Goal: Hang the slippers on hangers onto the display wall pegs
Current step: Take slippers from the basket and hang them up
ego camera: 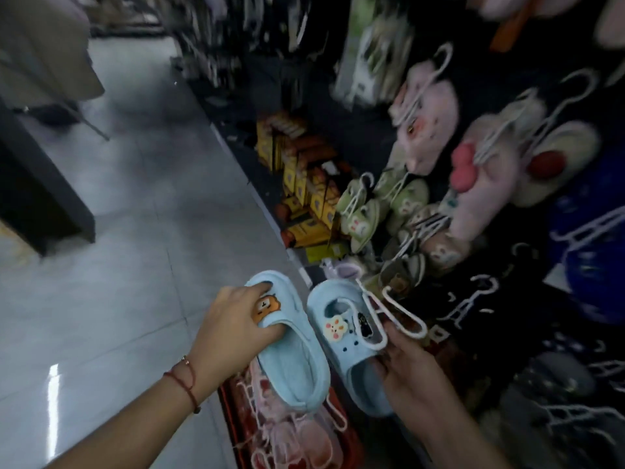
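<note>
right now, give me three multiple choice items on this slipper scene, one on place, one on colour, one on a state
1. Where is the red basket?
A. below the held slippers
B. on the wall
C. on a shelf

2. What colour are the two held slippers?
A. green
B. light blue
C. black

3. What is the left hand doing?
A. hanging open
B. gripping the bear slipper
C. touching the floor

Answers: 1 A, it shows under them. 2 B, both are pale blue. 3 B, its fingers curl round the strap; the right hand holds the other slipper on its white hanger.
</note>
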Motion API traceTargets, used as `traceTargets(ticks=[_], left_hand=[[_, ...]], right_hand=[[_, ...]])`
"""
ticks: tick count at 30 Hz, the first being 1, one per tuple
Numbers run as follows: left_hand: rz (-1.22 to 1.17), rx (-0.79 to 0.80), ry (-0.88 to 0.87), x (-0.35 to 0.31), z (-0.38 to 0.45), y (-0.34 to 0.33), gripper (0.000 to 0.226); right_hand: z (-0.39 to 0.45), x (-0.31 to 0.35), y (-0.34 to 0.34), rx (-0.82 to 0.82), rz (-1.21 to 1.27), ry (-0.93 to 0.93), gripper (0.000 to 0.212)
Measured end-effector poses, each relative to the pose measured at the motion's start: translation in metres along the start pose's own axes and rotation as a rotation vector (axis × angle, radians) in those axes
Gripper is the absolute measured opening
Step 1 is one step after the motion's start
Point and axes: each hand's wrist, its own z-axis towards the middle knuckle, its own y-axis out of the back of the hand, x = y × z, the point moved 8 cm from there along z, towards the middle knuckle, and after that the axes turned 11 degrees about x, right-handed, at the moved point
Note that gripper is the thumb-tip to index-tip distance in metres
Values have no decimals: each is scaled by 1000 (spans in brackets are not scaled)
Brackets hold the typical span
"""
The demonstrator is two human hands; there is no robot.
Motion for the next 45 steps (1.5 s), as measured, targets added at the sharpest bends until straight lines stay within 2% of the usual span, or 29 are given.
traceTargets(ticks=[3, 7, 9, 15, 18, 22, 26, 28, 32, 34, 36, 39, 42, 45], left_hand=[[-4, -6, -128, -53, 12, 45, 64], [37, -63, -335, -111, 30, 103, 72], [57, -44, -398, -133, 33, 128, 77], [106, -14, -543, -176, 43, 187, 73], [196, -9, -561, -194, 47, 203, 73], [265, 3, -589, -227, 42, 216, 68], [222, 60, -666, -264, 25, 218, 44], [200, 75, -721, -278, 17, 217, 46], [206, 50, -832, -300, -7, 215, 70], [209, 25, -885, -308, -21, 216, 67], [208, -1, -929, -315, -30, 219, 63], [200, -22, -985, -323, -41, 221, 63], [201, -5, -1021, -327, -49, 222, 62], [202, 41, -1013, -326, -50, 225, 69]], right_hand=[[-40, 41, -24, -12, -21, 136, 19], [-81, 77, -59, -51, 22, 345, 19], [-99, 84, -79, -44, 57, 433, 20], [-138, 87, -127, -10, 28, 565, 9], [-161, 83, -139, -54, -56, 622, 14], [-190, 76, -154, -72, -211, 638, 13], [-207, 69, -152, -125, -191, 659, 14], [-213, 68, -147, -141, -118, 670, 9], [-229, 73, -136, -216, -25, 717, 9], [-238, 79, -130, -263, 5, 759, 13], [-244, 83, -123, -303, 25, 788, 3], [-253, 90, -113, -355, 45, 816, 9], [-259, 95, -112, -364, 43, 829, 7], [-262, 99, -116, -376, 37, 844, 13]])
